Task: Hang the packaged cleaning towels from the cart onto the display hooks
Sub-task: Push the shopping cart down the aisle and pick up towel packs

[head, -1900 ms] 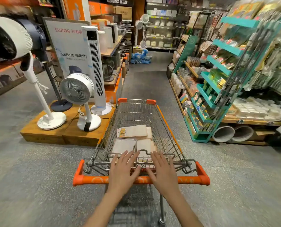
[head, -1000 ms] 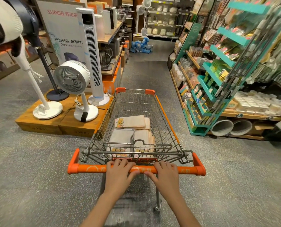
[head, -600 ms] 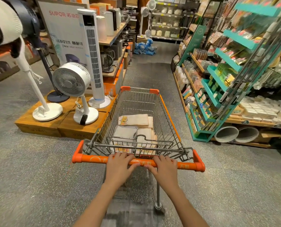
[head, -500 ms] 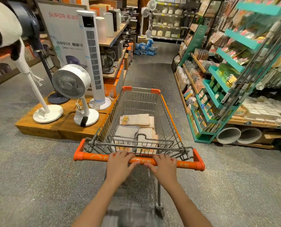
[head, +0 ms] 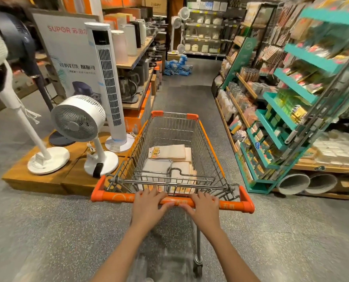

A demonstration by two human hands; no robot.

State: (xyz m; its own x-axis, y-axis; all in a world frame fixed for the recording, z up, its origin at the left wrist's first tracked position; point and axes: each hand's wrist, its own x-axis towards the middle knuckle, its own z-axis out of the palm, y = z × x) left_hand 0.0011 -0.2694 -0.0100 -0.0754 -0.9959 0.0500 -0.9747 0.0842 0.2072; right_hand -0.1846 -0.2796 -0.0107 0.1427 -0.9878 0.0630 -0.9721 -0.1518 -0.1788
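A wire shopping cart (head: 211,148) with an orange handle bar (head: 112,197) stands in the aisle in front of me. Several flat packaged cleaning towels (head: 170,152), beige and white with yellow labels, lie stacked on its floor. My left hand (head: 148,206) grips the handle left of centre. My right hand (head: 205,208) grips it right of centre. Racks with hanging goods (head: 271,47) stand to the right, blurred; I cannot make out separate hooks.
A low wooden platform (head: 47,180) on the left carries white pedestal fans (head: 78,121) and a tower fan (head: 110,82), close to the cart's left side. A teal tiered rack (head: 275,127) lines the right. Blue packages (head: 176,67) lie far down the aisle.
My hands went from resting flat over the handle to gripping it. The cart and I have rolled forward along the aisle; the fans and teal rack are nearer.
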